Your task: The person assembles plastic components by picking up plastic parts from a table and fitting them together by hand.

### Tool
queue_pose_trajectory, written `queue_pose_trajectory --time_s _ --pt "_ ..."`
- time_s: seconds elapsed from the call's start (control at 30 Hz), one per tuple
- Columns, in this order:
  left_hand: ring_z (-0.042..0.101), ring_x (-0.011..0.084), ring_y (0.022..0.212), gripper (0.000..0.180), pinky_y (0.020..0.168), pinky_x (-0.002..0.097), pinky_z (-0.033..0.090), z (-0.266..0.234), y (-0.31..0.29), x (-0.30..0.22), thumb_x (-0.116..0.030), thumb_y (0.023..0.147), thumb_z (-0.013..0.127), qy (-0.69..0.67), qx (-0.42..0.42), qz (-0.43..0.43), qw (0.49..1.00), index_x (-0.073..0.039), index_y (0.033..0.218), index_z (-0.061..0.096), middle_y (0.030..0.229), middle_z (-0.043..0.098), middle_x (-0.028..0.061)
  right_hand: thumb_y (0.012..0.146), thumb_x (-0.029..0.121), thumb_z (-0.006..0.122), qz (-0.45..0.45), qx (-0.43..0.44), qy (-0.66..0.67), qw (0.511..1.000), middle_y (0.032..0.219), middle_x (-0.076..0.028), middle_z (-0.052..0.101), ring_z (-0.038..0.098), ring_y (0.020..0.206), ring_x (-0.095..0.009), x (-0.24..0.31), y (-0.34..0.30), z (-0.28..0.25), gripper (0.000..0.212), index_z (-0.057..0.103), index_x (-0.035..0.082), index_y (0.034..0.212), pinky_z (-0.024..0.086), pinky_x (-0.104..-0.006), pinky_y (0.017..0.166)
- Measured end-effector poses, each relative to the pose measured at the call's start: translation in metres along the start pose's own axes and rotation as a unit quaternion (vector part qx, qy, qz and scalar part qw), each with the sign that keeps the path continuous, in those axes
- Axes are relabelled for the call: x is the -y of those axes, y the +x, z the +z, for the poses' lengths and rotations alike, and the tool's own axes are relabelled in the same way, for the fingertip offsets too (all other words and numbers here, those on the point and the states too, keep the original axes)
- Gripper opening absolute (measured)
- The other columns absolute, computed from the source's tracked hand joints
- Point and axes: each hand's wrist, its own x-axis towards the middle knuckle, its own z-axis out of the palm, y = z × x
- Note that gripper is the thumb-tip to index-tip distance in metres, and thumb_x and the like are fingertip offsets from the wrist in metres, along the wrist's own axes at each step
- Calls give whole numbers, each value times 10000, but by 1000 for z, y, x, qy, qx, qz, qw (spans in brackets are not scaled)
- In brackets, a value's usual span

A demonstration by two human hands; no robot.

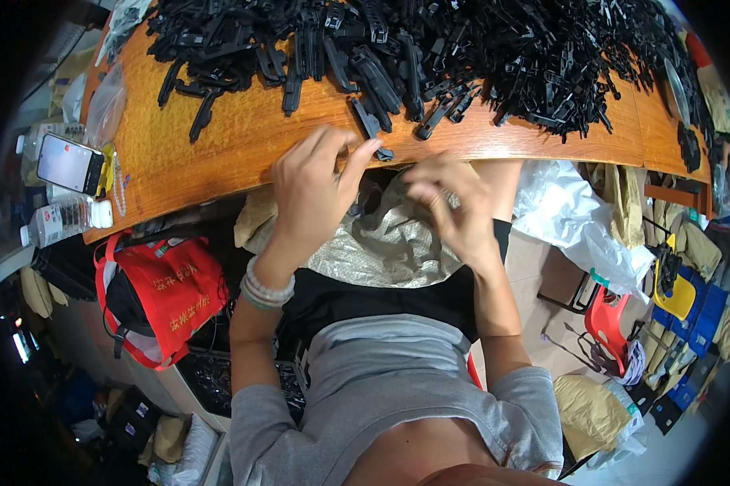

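My left hand [312,182], with a beaded bracelet on its wrist, is over the near table edge. Its thumb and forefinger are apart, with nothing seen between them. Just beyond its fingertips lies a slim black plastic clip-like part [366,119]; a small black piece [385,154] sits at the edge by the thumb. My right hand [455,202] hovers above a beige woven sack [397,247] on my lap. Its fingers are bent, somewhat blurred and apart from the thumb, and I see nothing in them. Dark pieces show partly in the sack's mouth.
A large heap of black plastic parts [543,61] covers the far side of the wooden table [195,166]. At left are a phone [69,163] and clear bottles [61,223]. A red bag [170,296] hangs below; white plastic sheeting [571,219] is at right.
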Motion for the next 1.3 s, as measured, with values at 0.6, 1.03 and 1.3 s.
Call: queue_pose_trajectory --time_s 0.6,1.03,1.3 --pt "591 128 603 95 541 230 474 -2 -5 13 -50 919 504 -389 43 -213 896 29 968 525 800 599 99 731 -31 677 -154 -285 -262 909 956 -93 616 574 833 -239 -35 35 -32 270 592 43 976 415 -352 751" --pt "550 93 535 270 483 205 437 -19 3 -9 -90 932 503 -410 295 -254 825 86 1126 569 659 599 86 715 -60 681 -143 -71 -46 986 815 -127 617 621 734 -231 6 9 -10 208 659 -16 918 485 -318 616" --pt "656 143 707 317 578 219 514 -12 -14 -23 66 837 582 -333 222 -143 905 110 1146 527 792 649 114 711 -70 681 -140 -81 -42 986 834 -124 613 615 742 -242 10 5 -11 220 657 -15 922 486 -327 619"
